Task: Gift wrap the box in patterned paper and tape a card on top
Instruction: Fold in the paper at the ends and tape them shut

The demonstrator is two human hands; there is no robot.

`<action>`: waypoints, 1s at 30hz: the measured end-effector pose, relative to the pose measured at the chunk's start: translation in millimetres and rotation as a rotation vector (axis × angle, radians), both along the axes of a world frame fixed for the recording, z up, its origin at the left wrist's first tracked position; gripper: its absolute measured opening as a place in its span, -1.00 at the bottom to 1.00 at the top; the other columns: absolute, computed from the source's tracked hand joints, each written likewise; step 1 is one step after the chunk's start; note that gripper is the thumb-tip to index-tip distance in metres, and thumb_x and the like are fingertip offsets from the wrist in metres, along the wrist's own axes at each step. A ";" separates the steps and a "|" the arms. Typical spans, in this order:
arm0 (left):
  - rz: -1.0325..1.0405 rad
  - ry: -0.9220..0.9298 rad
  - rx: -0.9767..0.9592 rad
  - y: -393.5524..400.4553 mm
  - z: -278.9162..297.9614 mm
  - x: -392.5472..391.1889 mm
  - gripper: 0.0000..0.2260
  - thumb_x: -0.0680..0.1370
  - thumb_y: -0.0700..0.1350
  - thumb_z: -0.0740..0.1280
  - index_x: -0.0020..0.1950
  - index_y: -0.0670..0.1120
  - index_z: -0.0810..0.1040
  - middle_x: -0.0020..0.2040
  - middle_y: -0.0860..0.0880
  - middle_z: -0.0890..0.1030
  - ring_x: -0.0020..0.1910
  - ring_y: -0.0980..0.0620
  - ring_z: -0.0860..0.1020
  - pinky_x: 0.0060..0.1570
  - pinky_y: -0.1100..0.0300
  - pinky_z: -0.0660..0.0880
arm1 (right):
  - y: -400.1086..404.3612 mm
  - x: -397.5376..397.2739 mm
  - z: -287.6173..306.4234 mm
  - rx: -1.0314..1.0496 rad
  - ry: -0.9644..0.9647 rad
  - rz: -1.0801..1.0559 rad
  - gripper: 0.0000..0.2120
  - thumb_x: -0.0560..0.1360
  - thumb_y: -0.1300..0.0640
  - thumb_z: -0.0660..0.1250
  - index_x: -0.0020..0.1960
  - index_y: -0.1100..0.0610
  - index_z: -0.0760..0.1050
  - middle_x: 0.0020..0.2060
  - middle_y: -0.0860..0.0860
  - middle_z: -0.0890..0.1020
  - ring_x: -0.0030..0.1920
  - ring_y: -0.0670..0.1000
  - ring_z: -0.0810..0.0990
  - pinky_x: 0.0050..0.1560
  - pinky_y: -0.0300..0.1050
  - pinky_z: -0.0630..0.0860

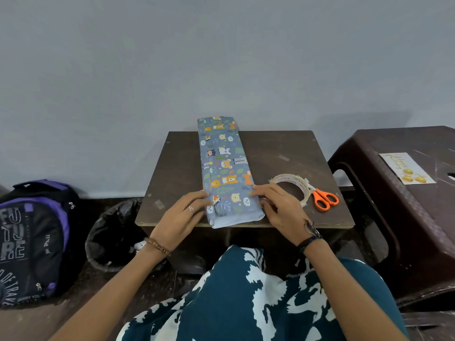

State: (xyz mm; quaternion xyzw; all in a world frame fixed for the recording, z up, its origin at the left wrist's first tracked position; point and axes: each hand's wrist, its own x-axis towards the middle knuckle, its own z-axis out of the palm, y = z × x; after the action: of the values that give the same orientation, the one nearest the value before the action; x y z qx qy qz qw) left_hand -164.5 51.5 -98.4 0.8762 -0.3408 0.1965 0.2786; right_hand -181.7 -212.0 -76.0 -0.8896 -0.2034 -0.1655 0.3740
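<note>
A long box wrapped in blue paper with cartoon animals (pixel 225 166) lies lengthwise on a small dark wooden table (pixel 283 148), its far end reaching the wall. The paper's near end sticks out open past the box. My left hand (pixel 183 215) presses against the box's left side near that end. My right hand (pixel 278 205) rests against its right side, fingertips on the paper's top edge. A tape roll (pixel 290 187) and orange-handled scissors (pixel 325 198) lie just right of my right hand. A card with gold shapes (pixel 407 168) lies on a brown plastic stool at the right.
The brown plastic stool (pixel 384 205) stands close to the table's right. A bin lined with a black bag (pixel 115 230) sits on the floor at the table's left, and a black and purple backpack (pixel 32 239) lies further left. A grey wall rises directly behind the table.
</note>
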 end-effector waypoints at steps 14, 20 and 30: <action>0.023 0.045 -0.045 -5.1 0.3 -3.2 -0.77 0.58 -0.06 0.14 0.22 -0.01 0.41 0.22 0.06 0.41 0.25 0.10 0.41 0.31 0.31 0.31 | 70.7 -6.8 -17.8 -0.386 -0.545 -0.303 -0.80 0.36 0.15 0.35 -0.01 0.09 0.50 -0.10 0.01 0.60 -0.07 0.02 0.49 0.08 -0.08 0.37; 0.008 -0.006 -0.011 -3.3 -1.7 -0.7 -0.73 0.62 0.01 0.09 0.25 -0.03 0.42 0.22 -0.05 0.54 0.21 0.07 0.48 0.22 0.14 0.42 | 75.7 -4.3 -13.9 -0.359 -0.515 -0.318 -0.78 0.44 -0.03 0.25 -0.15 0.09 0.57 -0.16 -0.01 0.60 -0.16 0.02 0.56 -0.04 -0.08 0.36; -0.047 -0.162 0.038 -11.5 1.2 8.2 -0.88 0.56 -0.09 0.22 0.08 -0.05 0.44 0.17 -0.09 0.58 0.21 0.03 0.48 0.27 0.13 0.38 | 54.2 -5.4 -1.2 -0.259 -0.232 -0.072 -0.73 0.45 -0.11 0.26 -0.02 0.06 0.57 -0.09 -0.07 0.59 -0.03 -0.06 0.52 0.05 -0.21 0.32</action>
State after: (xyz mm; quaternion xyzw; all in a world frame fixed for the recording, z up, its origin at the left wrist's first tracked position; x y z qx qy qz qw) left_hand -156.3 40.0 -97.2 0.8541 -0.3865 0.2537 0.2381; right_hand -187.1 -157.8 -77.2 -0.9119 -0.2326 -0.2529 0.2242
